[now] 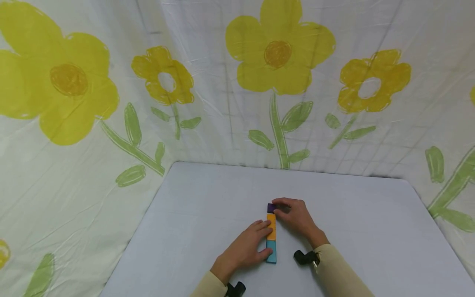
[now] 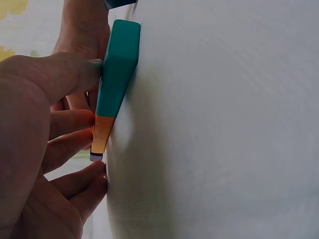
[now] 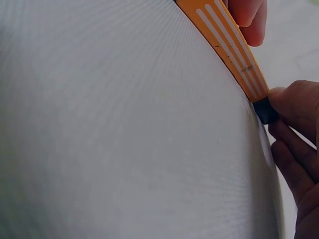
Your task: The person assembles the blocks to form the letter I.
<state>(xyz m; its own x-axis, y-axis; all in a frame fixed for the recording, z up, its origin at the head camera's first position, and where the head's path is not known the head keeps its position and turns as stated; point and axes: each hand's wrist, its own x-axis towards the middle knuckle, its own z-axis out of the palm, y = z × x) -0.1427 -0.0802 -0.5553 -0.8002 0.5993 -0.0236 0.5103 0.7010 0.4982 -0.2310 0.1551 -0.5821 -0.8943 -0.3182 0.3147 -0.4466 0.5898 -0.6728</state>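
Three blocks lie end to end in a straight row on the white table: a teal block (image 1: 271, 246) nearest, an orange block (image 1: 272, 233) in the middle and a small dark purple block (image 1: 271, 208) at the far end. My left hand (image 1: 244, 247) rests along the row's left side, thumb at the teal block and fingertips on the orange one. With thumb and fingers, my right hand (image 1: 297, 215) pinches the purple block from the right. White stripes run along the orange block (image 3: 227, 47) in the right wrist view.
The white tabletop (image 1: 208, 189) extends around the row. Behind and beside it hangs a white cloth (image 1: 211, 136) with printed yellow flowers. A small black camera (image 1: 305, 258) sits on the right wrist, another camera (image 1: 236, 289) on the left.
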